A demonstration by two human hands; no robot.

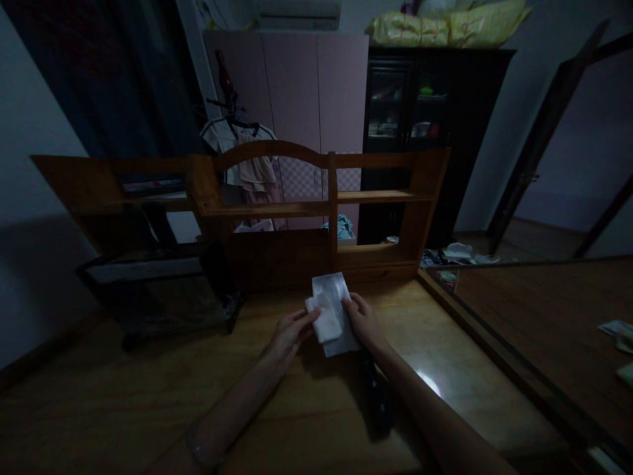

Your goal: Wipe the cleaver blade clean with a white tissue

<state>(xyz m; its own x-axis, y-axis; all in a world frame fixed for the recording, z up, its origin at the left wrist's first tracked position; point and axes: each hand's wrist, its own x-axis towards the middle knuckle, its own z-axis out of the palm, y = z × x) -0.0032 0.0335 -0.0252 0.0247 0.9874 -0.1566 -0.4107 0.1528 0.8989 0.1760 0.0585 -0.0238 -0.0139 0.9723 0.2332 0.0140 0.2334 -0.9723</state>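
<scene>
A kitchen cleaver (339,287) lies tilted above the wooden desk top, its broad blade pointing away from me. Its black riveted handle (376,396) points back toward me, under my right forearm. My right hand (364,321) grips the cleaver by the right side of the blade, close to the handle. Pinched in the fingers of my left hand (291,333) is a folded white tissue (326,320), flat against the blade face. The tissue covers the blade's left middle part.
A wooden shelf unit (330,211) stands along the desk's (277,402) back. On the left is a dark box-shaped item (163,297) in clear plastic. A raised wooden edge (475,330) runs along the right, with a brown surface beyond it. Wardrobes stand farther back.
</scene>
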